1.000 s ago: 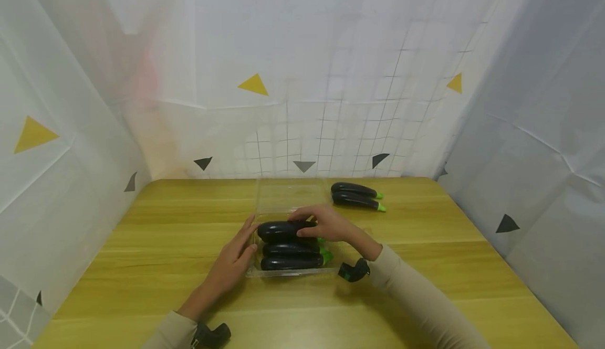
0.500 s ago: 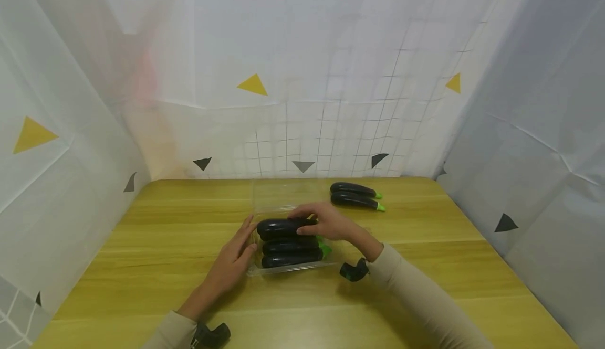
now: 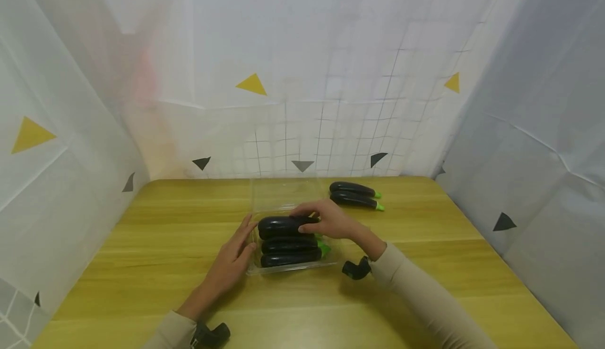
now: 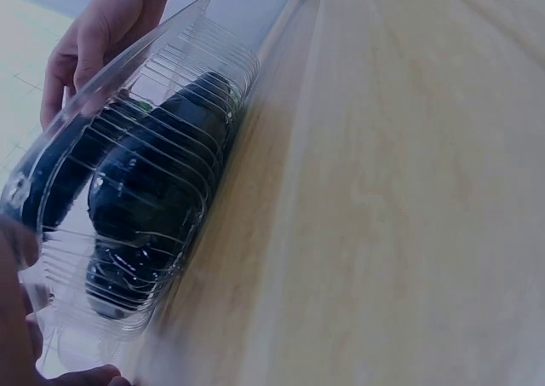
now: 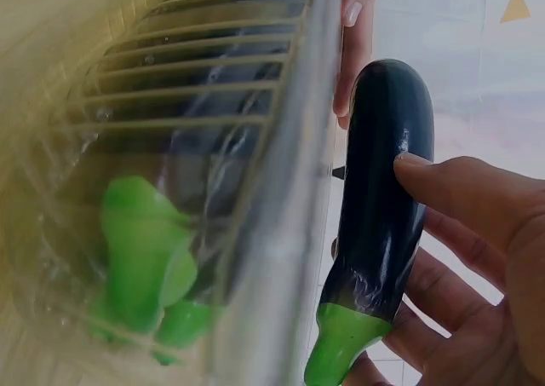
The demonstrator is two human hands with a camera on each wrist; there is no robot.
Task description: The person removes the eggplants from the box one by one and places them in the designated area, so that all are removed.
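A clear plastic clamshell container [image 3: 302, 268] lies open on the table, several dark eggplants inside. Two lower eggplants [image 3: 289, 258] sit side by side near its front wall, green stems to the right. My right hand [image 3: 333, 222] pinches another eggplant [image 5: 383, 181] between thumb and fingers at the back of the container. The right wrist view shows this eggplant above the rim, its green stem [image 5: 341, 343] uncovered. Against the container's left end, my left hand [image 3: 231, 260] rests with extended fingers. Through the ribbed wall [image 4: 170, 139], the left wrist view shows the eggplants.
Two more eggplants [image 3: 352, 199] lie on the wooden table [image 3: 179, 233] at the back right, beyond the right hand. The container's transparent lid [image 3: 285, 194] is folded back behind it. White sheeting [image 3: 227, 128] encloses the table at the back and sides.
My right hand and the pinched eggplant have shifted slightly toward the back. The container has turned a little, its front right corner moving back. The left hand stays at the container's left end.
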